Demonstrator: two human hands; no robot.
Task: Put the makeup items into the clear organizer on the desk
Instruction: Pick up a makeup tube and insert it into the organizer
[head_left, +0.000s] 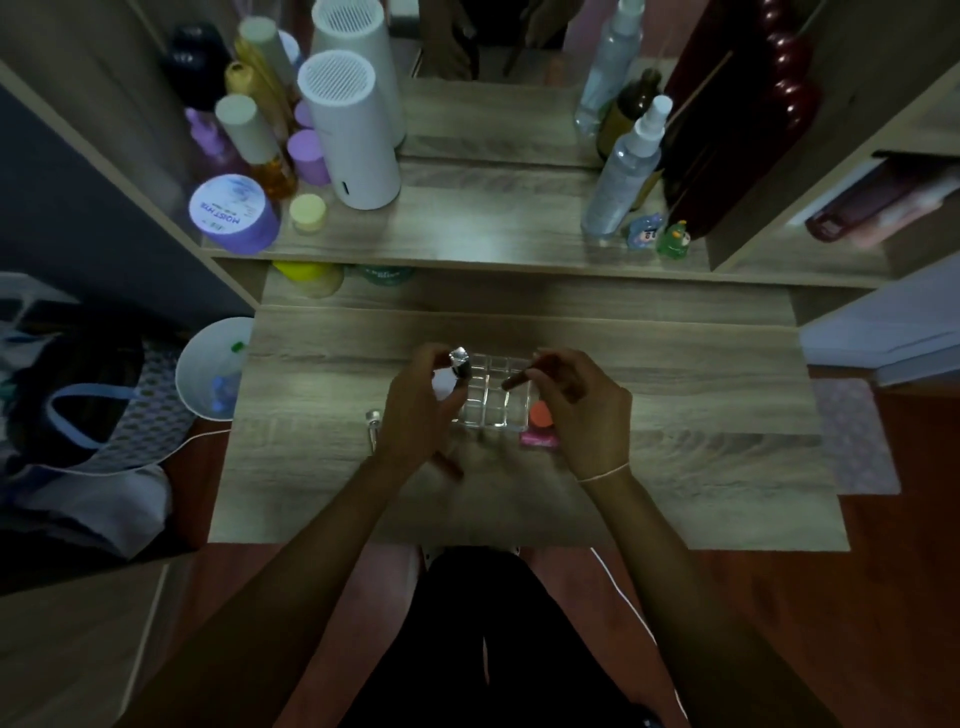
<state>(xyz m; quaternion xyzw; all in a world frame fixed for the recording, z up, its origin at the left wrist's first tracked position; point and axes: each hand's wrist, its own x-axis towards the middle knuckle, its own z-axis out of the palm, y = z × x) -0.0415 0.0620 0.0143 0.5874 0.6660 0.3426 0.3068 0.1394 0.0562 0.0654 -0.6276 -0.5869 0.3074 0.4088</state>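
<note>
The clear organizer (493, 402), a grid of small square cells, sits in the middle of the wooden desk (675, 467). My left hand (421, 410) holds a dark tube with a shiny faceted cap (461, 362) over the organizer's left edge. My right hand (576, 405) grips a brown lipstick tube (518, 381), tilted above the right cells. An orange-capped pink item (540, 423) lies against the organizer's right front corner. A small silver-capped tube (373, 428) rests on the desk left of my left hand. A brown stick (451, 466) lies partly hidden under my left wrist.
A raised shelf (467, 234) behind holds a purple jar (234, 213), a white cylinder device (353, 135), spray bottles (623, 171), small figurines (657, 236) and a mirror. A white bin (215, 369) stands off the desk's left edge, beside a bag.
</note>
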